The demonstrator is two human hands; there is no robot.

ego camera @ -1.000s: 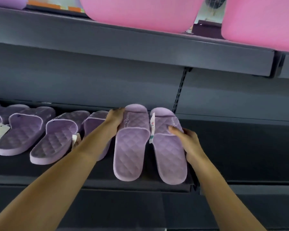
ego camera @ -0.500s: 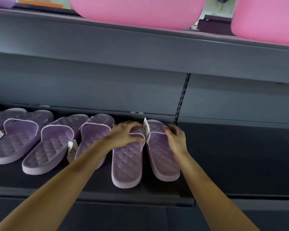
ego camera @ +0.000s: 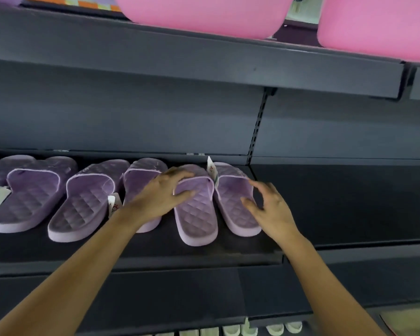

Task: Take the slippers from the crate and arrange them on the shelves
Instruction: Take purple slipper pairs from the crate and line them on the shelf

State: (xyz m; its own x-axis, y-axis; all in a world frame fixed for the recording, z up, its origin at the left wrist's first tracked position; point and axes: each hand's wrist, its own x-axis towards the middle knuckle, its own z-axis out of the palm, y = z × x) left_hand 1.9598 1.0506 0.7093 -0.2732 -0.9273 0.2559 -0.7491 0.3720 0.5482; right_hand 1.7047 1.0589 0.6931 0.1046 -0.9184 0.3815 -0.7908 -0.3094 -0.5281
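A pair of lilac quilted slippers lies side by side on the dark shelf (ego camera: 337,202), toes to the back. My left hand (ego camera: 160,192) holds the strap of the left slipper (ego camera: 197,219), fingers on top and thumb under its edge. My right hand (ego camera: 269,207) hovers by the outer side of the right slipper (ego camera: 235,207) with fingers spread, holding nothing. A white tag (ego camera: 211,169) stands up between the two slippers. The crate is not in view.
More lilac slippers (ego camera: 80,207) sit in a row to the left on the same shelf, some with tags. The upper shelf (ego camera: 204,69) overhangs and carries pink tubs (ego camera: 204,13). White footwear (ego camera: 252,329) shows on a lower shelf. The shelf board to the right is bare.
The pair was set down and pushed back on the shelf. My right hand has let go of the right slipper and drawn back to the right. My left hand stays on the left strap.
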